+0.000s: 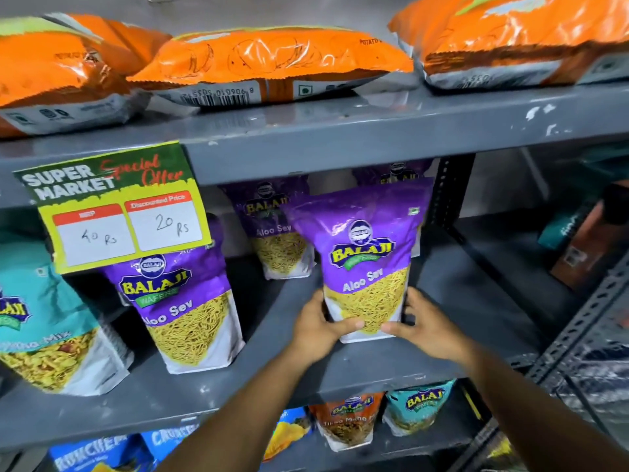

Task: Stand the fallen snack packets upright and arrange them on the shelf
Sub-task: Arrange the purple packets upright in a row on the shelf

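Note:
A purple Aloo Sev packet (pixel 366 257) stands upright near the front right of the grey middle shelf (pixel 272 369). My left hand (pixel 318 327) grips its lower left corner and my right hand (pixel 427 327) grips its lower right corner. A second purple Aloo Sev packet (pixel 183 308) stands upright to the left, tilted slightly. A third purple packet (pixel 275 229) stands further back, and a fourth purple packet (pixel 396 172) is mostly hidden behind the held one.
A teal mix packet (pixel 41 321) stands at the far left. A price sign (pixel 115 206) hangs from the upper shelf edge. Orange packets (pixel 272 59) lie flat on the top shelf. The lower shelf holds several packets (pixel 347 420). A perforated metal upright (pixel 449 189) bounds the right side.

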Motion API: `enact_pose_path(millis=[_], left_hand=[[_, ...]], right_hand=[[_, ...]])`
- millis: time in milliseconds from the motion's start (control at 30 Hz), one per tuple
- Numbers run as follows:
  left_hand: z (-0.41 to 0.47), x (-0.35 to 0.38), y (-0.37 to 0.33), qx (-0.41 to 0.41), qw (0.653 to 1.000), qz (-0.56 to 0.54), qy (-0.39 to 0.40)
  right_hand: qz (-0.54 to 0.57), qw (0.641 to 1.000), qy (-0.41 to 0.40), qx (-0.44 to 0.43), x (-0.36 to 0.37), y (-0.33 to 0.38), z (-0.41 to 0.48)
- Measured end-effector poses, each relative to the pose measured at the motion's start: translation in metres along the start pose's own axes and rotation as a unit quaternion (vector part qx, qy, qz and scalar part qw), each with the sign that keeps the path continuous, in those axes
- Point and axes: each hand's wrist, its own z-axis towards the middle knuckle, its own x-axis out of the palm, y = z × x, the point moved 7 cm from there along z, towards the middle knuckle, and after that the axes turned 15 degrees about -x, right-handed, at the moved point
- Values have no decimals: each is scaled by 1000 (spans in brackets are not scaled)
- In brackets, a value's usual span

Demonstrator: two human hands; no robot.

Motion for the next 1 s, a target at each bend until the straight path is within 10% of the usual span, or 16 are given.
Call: enact_pose_path(millis=[1000], left_hand=[[11, 108, -21, -7, 994, 92, 60]], right_hand=[[92, 990, -103, 36, -88, -48, -44]])
